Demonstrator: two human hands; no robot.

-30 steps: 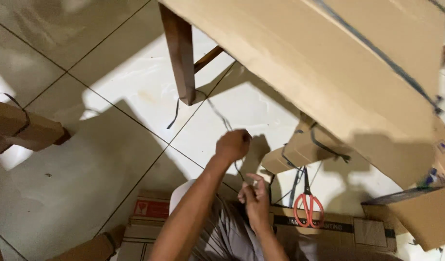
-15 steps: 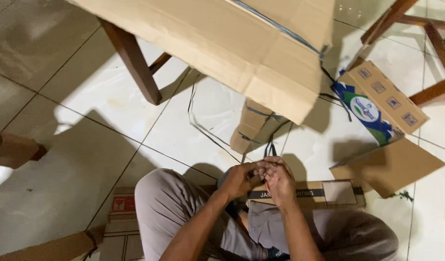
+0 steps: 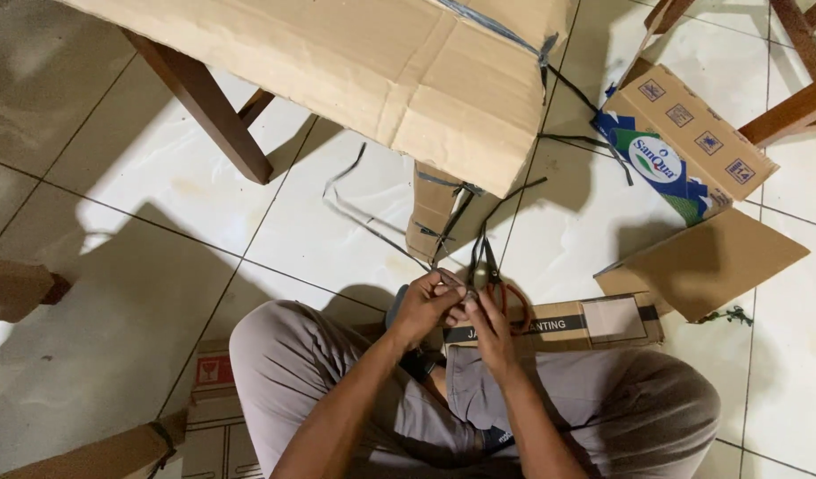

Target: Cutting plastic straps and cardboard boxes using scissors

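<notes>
I sit cross-legged on a tiled floor. My left hand (image 3: 426,306) and my right hand (image 3: 486,324) are together in front of my lap, both pinching a thin dark strap (image 3: 372,229) that runs away across the tiles toward a big cardboard sheet (image 3: 355,62). Red-handled scissors (image 3: 497,279) lie on the floor just beyond my fingers, blades pointing away. A small strapped cardboard piece (image 3: 430,213) lies past them under the sheet's edge.
A long flat cardboard box (image 3: 594,321) lies across my knees' far side. An open printed carton (image 3: 692,151) with a loose flap sits at right. Wooden furniture legs (image 3: 208,111) stand at left and upper right (image 3: 794,98). Flattened cardboard (image 3: 208,399) lies beside my left knee.
The view has swung right and down. My left hand, raised on the strap a second ago, has come down to meet my right hand at my lap.
</notes>
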